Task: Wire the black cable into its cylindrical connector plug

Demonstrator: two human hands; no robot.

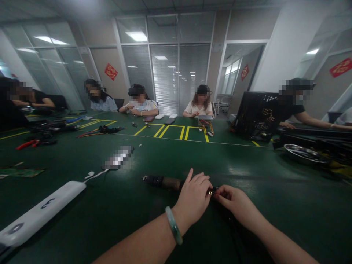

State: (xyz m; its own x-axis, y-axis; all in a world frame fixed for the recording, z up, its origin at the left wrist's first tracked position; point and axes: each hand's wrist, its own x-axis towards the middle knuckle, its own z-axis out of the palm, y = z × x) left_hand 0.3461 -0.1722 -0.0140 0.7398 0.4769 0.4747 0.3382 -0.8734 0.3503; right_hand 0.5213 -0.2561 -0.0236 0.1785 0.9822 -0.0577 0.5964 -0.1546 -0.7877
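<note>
My left hand, with a pale green bangle on the wrist, closes around a dark cylindrical tool with a black and brown body. The tool's far end sticks out to the left of that hand. A small black connector with a metal glint shows between my hands. The fingertips of my right hand pinch it, and a dark cable seems to run from there towards me. Part of the tool is hidden by my left hand.
On the green workbench lie a white power bank, white earphones, a blurred phone, red-handled pliers and a circuit board. A black computer case, a metal tray and several seated co-workers are farther off.
</note>
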